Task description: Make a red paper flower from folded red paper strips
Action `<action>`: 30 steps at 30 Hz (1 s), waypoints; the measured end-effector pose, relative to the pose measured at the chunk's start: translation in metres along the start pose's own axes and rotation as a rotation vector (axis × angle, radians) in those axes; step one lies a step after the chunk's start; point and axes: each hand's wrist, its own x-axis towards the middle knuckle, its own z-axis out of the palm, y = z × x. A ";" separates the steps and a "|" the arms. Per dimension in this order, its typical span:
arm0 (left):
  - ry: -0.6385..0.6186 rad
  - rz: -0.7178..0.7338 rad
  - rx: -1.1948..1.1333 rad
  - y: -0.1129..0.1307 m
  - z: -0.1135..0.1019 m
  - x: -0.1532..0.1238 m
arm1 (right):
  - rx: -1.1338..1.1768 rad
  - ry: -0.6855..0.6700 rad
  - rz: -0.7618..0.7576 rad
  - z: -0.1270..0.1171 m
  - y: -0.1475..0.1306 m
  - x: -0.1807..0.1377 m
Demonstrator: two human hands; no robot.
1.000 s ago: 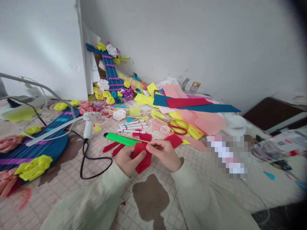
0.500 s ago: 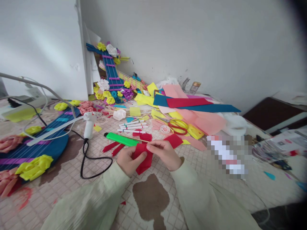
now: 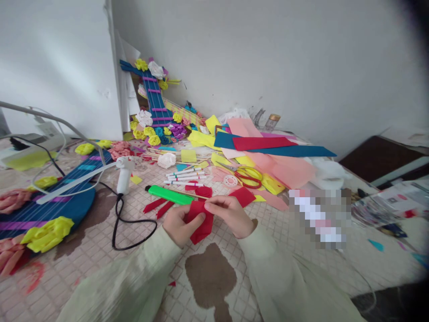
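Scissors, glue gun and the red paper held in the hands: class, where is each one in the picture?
Scissors [image 3: 235, 169]: head view, where blades meet handles.
Glue gun [image 3: 124, 180]: head view, on its white handle.
Held red paper [image 3: 203, 227]: head view, on its lower half.

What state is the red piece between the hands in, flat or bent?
Bent, it seems: the red piece, held by left hand and right hand, is shaded unevenly. Folded double or not, cannot tell.

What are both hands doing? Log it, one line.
left hand: grips angular red paper piece; right hand: pinches its upper edge; beyond: long green plastic tool; left: white corded plastic glue gun
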 end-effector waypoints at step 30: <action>0.084 -0.012 0.104 -0.005 -0.001 0.002 | -0.274 -0.009 -0.136 -0.002 -0.003 -0.003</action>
